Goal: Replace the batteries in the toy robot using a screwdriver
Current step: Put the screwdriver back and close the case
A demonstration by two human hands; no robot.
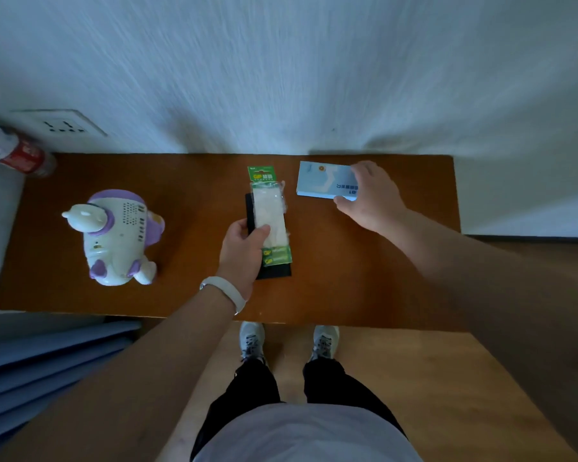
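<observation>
Fingers on the left hand (244, 245) curled round a flat black rectangular case (276, 271), thumb pressing a green-and-clear plastic blister pack of batteries (270, 215) down on top of it, dead centre of the frame. Can't tell whether lifted or resting on the brown wooden table (347, 278). White wristband (224, 291) on that wrist. Right hand (371, 195) at centre right, gripping the right end of a light blue cardboard box (321, 181), thumb on the near edge, other fingers over the far edge. White and purple plastic toy robot (114, 235) lying tipped over at centre left of the table, speaker grille up, well apart from the 2 hands. Red-labelled plastic bottle (20, 155) lying at upper left, near a white wall socket (62, 125).
</observation>
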